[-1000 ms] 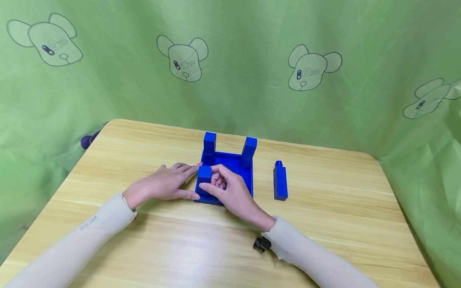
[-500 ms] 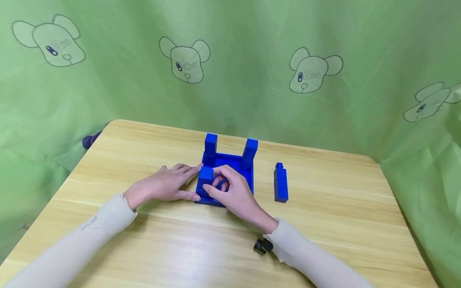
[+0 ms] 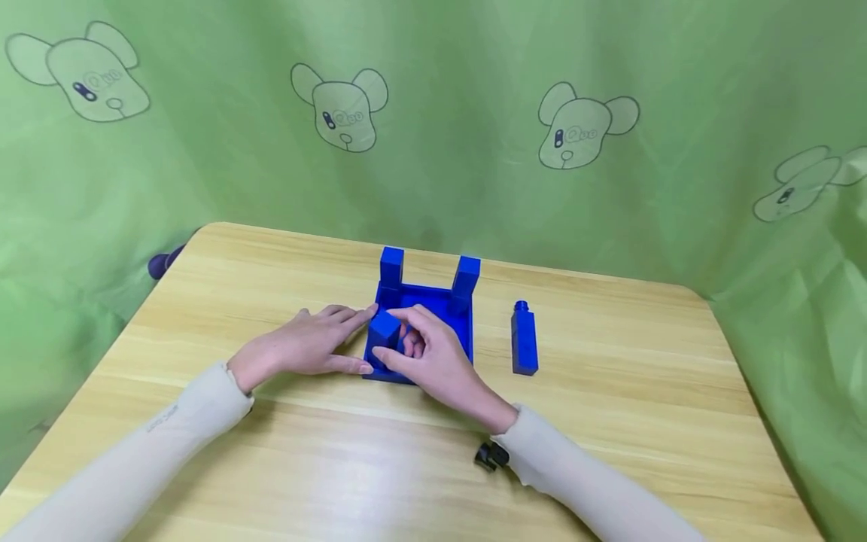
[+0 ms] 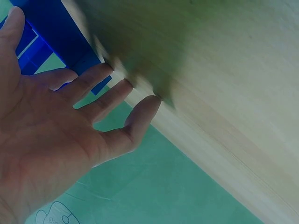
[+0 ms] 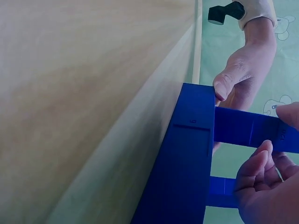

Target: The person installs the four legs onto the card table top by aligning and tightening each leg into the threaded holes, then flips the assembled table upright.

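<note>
In the head view a shallow square blue base (image 3: 427,301) lies on the table, with two blue legs upright at its back corners, the left leg (image 3: 391,269) and the right leg (image 3: 466,278). My right hand (image 3: 443,365) pinches a third blue leg (image 3: 384,335) between thumb and fingers at the near left corner. My left hand (image 3: 305,342) lies flat along the base's left side, thumb at the near corner and fingers extended. In the right wrist view that gripped leg (image 5: 245,127) stands straight out from the base (image 5: 187,149); its joint shows no obvious gap.
A loose blue leg (image 3: 524,342) with a threaded stub lies to the right of the base. The wooden table (image 3: 630,399) has rounded back corners. A green curtain (image 3: 447,173) with bear-like drawings hangs behind it. A black wrist mount (image 3: 491,456) sits below the right sleeve.
The pinched leg has turned about its upright axis, its top now showing a corner toward me. My right fingers shifted slightly on it; my left hand kept its place.
</note>
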Demonstrator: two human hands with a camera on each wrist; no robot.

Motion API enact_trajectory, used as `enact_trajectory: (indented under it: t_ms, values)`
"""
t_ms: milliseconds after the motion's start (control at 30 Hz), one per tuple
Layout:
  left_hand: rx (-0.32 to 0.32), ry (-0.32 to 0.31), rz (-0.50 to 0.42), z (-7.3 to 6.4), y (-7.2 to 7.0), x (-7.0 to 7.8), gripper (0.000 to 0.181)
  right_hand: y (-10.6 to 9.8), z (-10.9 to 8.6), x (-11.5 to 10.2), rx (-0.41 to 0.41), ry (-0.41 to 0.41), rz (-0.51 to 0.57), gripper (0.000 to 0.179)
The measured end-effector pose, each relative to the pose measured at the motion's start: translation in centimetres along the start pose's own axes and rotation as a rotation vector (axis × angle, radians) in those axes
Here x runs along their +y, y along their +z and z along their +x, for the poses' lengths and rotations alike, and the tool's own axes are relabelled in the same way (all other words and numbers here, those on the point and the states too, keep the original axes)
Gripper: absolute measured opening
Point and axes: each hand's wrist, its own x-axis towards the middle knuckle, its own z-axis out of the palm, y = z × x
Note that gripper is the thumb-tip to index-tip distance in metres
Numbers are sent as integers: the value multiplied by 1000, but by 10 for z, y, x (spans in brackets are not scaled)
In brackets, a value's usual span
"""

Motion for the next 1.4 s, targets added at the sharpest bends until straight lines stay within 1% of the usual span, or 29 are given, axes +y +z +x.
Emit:
enact_trajectory:
  t_ms: [67,233,333,433,567,700,933,1100,1300,1367,1400]
  values:
    - [1,0,3,0,0,0,101,0,1,0,-1,5,7,51]
    - [1,0,0,0,1,0,101,1,2,1,11,10,47,32]
    - [2,-1,-2,0,0,0,102,1,3,1,18,1,45,27]
    - [5,0,-2,-1,0,0,101,2,2,0,43,-8,6,28]
    - [6,1,-1,-1,0,0,101,4,2,-2,72,3,-21,29]
    - [6,-4,-4,-1,0,1,101,5,1,-3,75,8,8,28]
    - [9,0,1,-1,1,-1,101,7,1,0,90,-20,26,32]
    - [7,-3,1,0,2,-1,101,8,2,0,83,-35,5,37]
    - [3,-6,-4,-1,2,-1,101,8,3,0,50,-29,-42,49]
    - [4,-7,-4,-1,2,-1,101,9,3,0,41,-21,-33,49]
    - [5,-7,-2,-1,2,-1,101,9,3,0,39,-15,-21,45]
